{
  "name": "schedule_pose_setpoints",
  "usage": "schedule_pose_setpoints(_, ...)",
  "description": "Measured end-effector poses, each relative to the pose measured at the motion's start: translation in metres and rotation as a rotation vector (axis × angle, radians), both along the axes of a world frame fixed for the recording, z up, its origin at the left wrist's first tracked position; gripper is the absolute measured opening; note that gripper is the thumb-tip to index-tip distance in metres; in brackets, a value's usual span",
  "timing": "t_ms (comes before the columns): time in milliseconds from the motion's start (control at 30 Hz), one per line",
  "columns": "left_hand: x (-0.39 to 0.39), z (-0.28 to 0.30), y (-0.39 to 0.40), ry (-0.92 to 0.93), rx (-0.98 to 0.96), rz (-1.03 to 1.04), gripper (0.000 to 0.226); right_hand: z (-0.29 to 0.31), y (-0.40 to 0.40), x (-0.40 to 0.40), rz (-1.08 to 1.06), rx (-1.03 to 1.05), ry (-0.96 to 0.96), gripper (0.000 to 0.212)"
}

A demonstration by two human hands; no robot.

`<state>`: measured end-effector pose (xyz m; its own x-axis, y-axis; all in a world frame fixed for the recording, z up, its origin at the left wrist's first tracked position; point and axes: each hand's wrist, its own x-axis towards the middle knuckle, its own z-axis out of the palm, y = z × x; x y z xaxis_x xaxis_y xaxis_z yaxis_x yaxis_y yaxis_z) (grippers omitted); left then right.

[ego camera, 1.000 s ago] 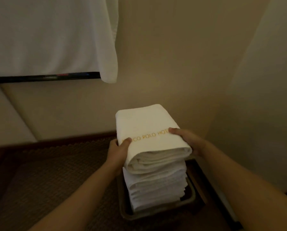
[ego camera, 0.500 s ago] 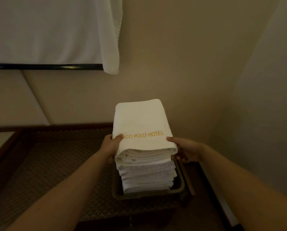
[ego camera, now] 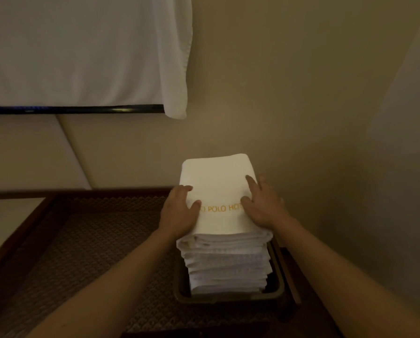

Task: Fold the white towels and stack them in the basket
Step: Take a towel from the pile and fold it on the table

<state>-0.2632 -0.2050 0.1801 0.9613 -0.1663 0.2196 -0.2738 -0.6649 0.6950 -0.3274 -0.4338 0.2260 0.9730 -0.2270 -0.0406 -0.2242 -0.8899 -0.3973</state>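
A folded white towel (ego camera: 216, 184) with gold lettering lies on top of a tall stack of folded white towels (ego camera: 228, 264). The stack stands in a dark basket (ego camera: 228, 298) on a woven-top table. My left hand (ego camera: 179, 213) rests flat on the towel's left edge, fingers straight. On the towel's right side my right hand (ego camera: 262, 206) lies flat with fingers spread. Both hands cover parts of the lettering.
The table's woven top (ego camera: 94, 252) with a dark wooden frame stretches left of the basket. A white sheet (ego camera: 82, 52) hangs over a dark rail at the upper left. Beige walls close in behind and to the right.
The top towel has come down onto the stack. Both hands have moved from gripping its sides to lying flat on its top.
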Motion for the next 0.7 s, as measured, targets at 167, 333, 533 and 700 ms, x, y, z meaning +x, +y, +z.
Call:
schedule_pose_setpoints(167,-0.004,-0.025,-0.013,0.141,0.535,-0.291,0.072,-0.048,0.016,0.015,0.091,-0.175,0.191,0.083)
schedule_pose_setpoints(333,0.026,-0.028,-0.017,0.237,0.575,-0.295,0.077,-0.046,0.014,0.041,0.048,-0.214,0.237,0.084)
schedule_pose_setpoints(533,0.106,-0.006,-0.049,0.224,0.624,-0.299,0.075,-0.035,0.006,0.117,-0.016,-0.19,0.194,0.081)
schedule_pose_setpoints(700,0.162,-0.019,-0.079,0.229,0.605,-0.208,0.074,-0.045,-0.019,0.183,-0.103,-0.143,0.189,0.082)
